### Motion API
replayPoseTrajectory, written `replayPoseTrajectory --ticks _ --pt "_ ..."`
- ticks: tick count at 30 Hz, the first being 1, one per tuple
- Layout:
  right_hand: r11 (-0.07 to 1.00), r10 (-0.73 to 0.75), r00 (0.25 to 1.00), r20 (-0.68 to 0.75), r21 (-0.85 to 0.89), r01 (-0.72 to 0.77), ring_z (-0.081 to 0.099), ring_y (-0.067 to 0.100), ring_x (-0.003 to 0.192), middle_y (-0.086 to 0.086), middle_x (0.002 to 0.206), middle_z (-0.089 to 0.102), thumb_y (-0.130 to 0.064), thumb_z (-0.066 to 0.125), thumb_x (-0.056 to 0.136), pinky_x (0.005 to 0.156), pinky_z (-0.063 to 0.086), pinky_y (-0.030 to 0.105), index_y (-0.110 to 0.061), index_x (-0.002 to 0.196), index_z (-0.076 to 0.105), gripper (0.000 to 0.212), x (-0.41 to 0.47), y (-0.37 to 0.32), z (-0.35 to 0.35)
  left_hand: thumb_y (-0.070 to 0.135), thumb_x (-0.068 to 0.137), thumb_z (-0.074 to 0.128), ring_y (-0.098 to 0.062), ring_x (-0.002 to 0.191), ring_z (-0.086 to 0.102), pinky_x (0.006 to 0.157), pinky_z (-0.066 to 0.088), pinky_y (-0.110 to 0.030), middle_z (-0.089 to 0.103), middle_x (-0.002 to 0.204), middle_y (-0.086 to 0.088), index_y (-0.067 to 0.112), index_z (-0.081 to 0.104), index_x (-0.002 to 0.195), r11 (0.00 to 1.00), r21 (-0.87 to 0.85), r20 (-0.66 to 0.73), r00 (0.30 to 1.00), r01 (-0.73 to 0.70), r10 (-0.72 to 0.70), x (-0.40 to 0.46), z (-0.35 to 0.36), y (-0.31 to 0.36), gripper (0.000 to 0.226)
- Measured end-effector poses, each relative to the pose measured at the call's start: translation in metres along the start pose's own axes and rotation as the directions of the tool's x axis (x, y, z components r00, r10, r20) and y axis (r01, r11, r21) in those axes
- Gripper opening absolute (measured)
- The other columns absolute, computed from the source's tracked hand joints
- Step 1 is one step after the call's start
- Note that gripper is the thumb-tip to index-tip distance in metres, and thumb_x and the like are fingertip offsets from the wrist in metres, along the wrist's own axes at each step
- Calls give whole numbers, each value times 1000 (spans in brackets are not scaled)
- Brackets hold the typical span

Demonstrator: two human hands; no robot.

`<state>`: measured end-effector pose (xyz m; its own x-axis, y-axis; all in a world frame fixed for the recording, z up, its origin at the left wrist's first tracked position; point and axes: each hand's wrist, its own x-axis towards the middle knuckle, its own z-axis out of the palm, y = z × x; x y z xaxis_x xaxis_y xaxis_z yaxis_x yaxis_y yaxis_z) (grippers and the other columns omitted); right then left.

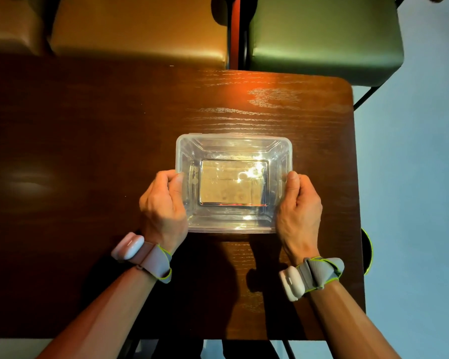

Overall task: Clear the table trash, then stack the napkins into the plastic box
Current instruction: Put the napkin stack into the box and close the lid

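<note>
One plastic box [233, 141] | two hands: left hand [163, 211], right hand [300, 211] | fingers curled, gripping its sides

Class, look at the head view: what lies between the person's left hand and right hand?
In the head view, only the clear rectangular plastic box lies between left hand and right hand; both grip its sides.
</note>
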<state>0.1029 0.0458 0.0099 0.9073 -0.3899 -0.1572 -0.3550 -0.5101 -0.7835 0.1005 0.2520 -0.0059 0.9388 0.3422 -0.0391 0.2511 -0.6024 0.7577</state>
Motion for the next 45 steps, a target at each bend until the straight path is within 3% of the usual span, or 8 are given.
replayPoseTrajectory --ticks 3,5,6,9,12,17,32,45 --pt "999 14 999 34 -31 -13 47 3 65 -4 73 54 -31 36 108 63 35 18 -30 80 52 32 2 -5 -4 25 99 42 -40 87 63 76 40 -33 66 94 -17 -1 65 113 995 92 24 999 -28 26 1 -4 9 38" --pt "990 3 998 63 -140 6 47 8 85 7 103 59 -32 38 107 79 36 24 -14 116 61 31 5 -7 -8 32 99 39 -36 104 60 85 44 -40 61 116 -17 2 55 137 982 183 42 999 -33 26 3 -9 15 51" --pt "972 -34 998 45 -229 43 47 12 97 12 118 55 -33 39 107 85 35 26 -10 134 53 39 6 -9 -11 36 100 39 -36 113 57 91 44 -44 57 127 -18 2 48 144 969 240 38 998 -62 54 5 -12 17 56" --pt "798 -310 950 30 -536 277 46 31 129 18 146 43 -40 40 104 100 37 46 -11 147 41 51 4 -23 -12 45 101 34 -38 145 33 115 28 -50 36 157 -21 2 36 151 860 435 91 964 -265 250 12 -17 26 65" --pt "605 -414 869 271 -631 485 28 29 151 10 165 24 -43 34 105 115 28 48 -19 154 33 54 3 -32 7 49 101 33 -36 155 13 124 10 -52 19 166 -21 2 28 154 684 559 285 883 -469 373 17 -2 34 71" --pt "553 -373 841 392 -634 541 8 23 157 5 169 12 -40 27 106 124 16 47 -21 159 22 56 8 -29 27 48 104 25 -32 156 10 126 9 -50 15 168 -17 1 24 156 578 605 387 837 -547 387 15 19 29 69" --pt "501 -405 836 370 -675 542 3 21 157 4 170 8 -39 22 107 127 7 43 -15 160 14 59 10 -17 37 46 104 23 -31 156 12 124 14 -53 13 168 -16 3 22 157 631 565 372 847 -532 380 15 19 31 68" --pt "512 -444 819 364 -647 565 7 21 157 5 169 13 -39 23 107 126 11 45 -14 159 18 58 22 -21 36 48 104 30 -28 156 12 124 17 -53 16 168 -13 5 25 156 658 557 329 862 -507 385 22 25 31 68"
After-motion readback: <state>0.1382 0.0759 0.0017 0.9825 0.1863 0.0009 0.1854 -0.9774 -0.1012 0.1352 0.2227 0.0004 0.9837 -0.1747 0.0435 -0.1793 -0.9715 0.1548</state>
